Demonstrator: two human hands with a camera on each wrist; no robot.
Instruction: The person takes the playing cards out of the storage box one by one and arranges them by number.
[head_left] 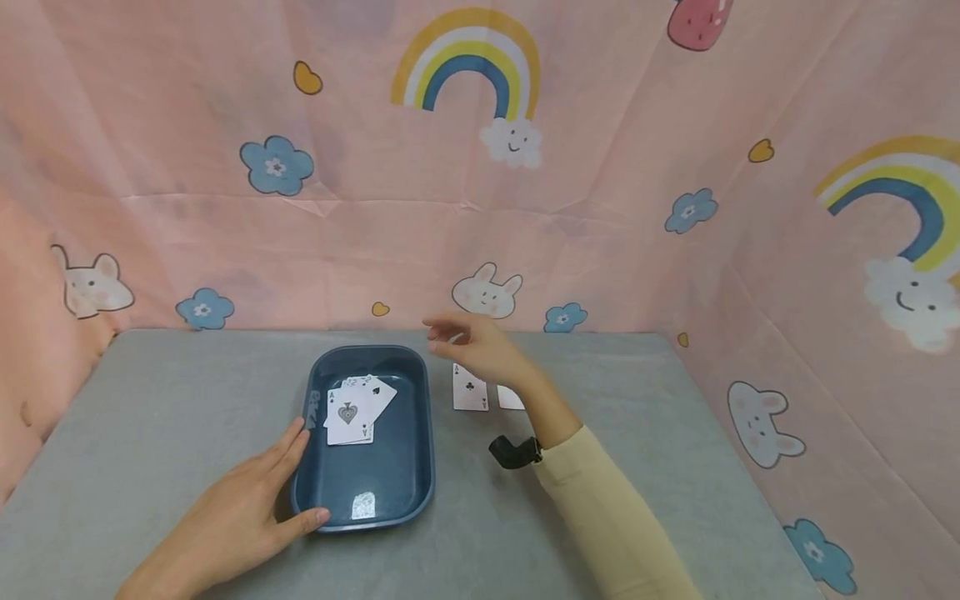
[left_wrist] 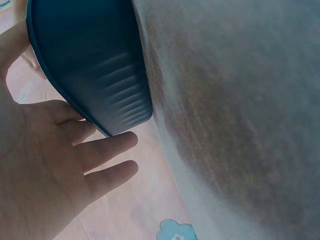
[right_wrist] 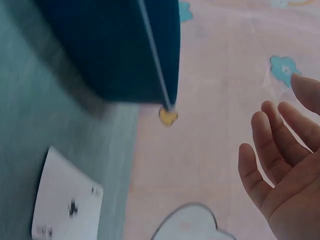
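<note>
A dark blue tray (head_left: 420, 467) sits on the grey table and holds a few playing cards (head_left: 358, 408), the ace of spades on top. My left hand (head_left: 247, 508) rests open against the tray's near left corner, fingers along its wall (left_wrist: 100, 75). My right hand (head_left: 468, 343) hovers open and empty above the table just right of the tray's far corner. Below it lies an ace of clubs (head_left: 470, 390), face up, with a second card (head_left: 510, 398) partly hidden by my wrist. The right wrist view shows the club card (right_wrist: 67, 205) and the relaxed fingers (right_wrist: 280, 160).
Pink cloth walls with rainbows and bunnies (head_left: 487, 292) enclose the table at the back and on both sides. A black wrist camera (head_left: 516, 452) sits on my right forearm. Bare grey tabletop (head_left: 172, 392) spreads left of the tray.
</note>
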